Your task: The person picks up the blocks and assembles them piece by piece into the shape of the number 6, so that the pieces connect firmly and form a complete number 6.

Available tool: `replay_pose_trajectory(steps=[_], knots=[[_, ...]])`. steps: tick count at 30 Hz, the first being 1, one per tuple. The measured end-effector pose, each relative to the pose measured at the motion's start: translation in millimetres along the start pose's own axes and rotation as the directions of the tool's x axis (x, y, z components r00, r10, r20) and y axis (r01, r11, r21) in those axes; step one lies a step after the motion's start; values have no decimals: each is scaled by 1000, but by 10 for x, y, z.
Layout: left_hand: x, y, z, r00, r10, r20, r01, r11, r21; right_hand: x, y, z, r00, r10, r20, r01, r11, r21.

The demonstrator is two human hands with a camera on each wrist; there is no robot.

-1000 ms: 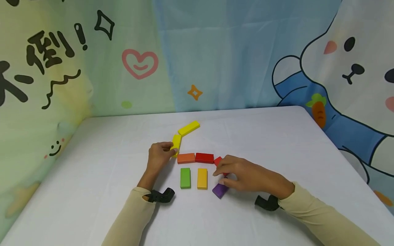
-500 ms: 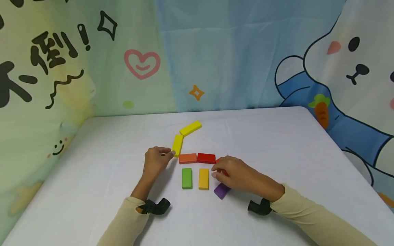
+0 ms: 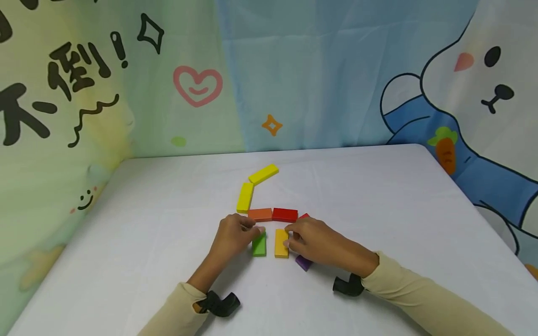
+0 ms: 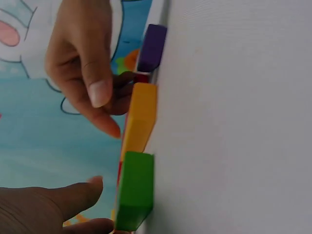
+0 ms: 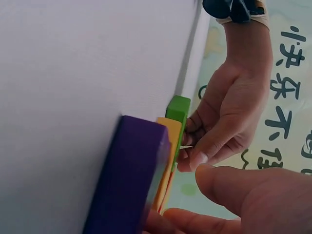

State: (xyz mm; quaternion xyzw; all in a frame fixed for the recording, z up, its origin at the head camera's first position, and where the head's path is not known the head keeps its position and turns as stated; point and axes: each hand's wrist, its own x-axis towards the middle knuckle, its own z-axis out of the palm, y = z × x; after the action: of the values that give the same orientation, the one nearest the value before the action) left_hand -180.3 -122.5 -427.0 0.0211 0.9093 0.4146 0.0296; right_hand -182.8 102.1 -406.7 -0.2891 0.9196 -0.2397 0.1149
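Observation:
My left hand hovers at the far end of a green block. In the left wrist view its thumb and a finger stand apart beside the green block, with nothing pinched. My right hand reaches over the right side of an orange-yellow block, fingertips close to its edge. The right wrist view shows that thumb apart from the finger below it. A purple block lies under the right hand, partly hidden. Behind the hands, an orange block and a red block form a row.
Two yellow blocks make a bent line toward the back of the white table. Another red block shows just behind the right hand. A printed cloth hangs behind the table.
My left hand has left the nearer yellow block and come right and nearer, to the green block. My right hand has shifted slightly left, over the orange-yellow block's edge.

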Motion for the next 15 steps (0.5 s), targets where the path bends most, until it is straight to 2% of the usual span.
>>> replay_pose_trajectory(steps=[9, 15], knots=[[-56, 41, 89, 995, 98, 26, -100, 989, 111, -4, -3, 14, 999, 45, 8, -45, 999, -9], [-61, 63, 106, 997, 67, 29, -70, 991, 114, 8, -3, 26, 999, 45, 11, -44, 999, -19]])
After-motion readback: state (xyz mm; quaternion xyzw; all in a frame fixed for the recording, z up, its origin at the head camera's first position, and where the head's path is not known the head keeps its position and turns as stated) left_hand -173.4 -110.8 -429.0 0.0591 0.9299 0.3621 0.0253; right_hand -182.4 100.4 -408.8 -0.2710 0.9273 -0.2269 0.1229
